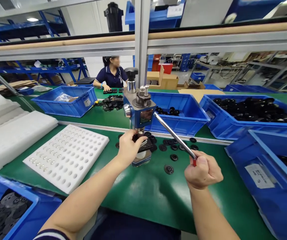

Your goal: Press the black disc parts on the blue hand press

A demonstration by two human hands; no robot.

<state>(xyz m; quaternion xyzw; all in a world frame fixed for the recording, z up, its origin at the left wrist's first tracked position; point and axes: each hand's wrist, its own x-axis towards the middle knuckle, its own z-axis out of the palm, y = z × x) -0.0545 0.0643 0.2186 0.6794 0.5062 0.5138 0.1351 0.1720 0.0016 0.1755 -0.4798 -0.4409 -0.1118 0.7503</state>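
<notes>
A blue hand-lever press (140,110) stands on the green bench in front of me. My right hand (203,170) is closed around the end of its metal lever (175,136), which slants down to the right. Under the press ram, my left hand (130,148) pinches a dark part (147,145) on the press base (141,160); my fingers hide much of that part. Loose black discs (168,169) lie on the bench between the press and my right hand, with several more behind them.
To the left lies a white foam tray (83,155) with small shiny pieces in some holes. Blue bins (178,123) line the back, and another blue bin (265,173) stands at right. A blue bin of dark discs (33,200) is at lower left. A co-worker (112,75) sits across the bench.
</notes>
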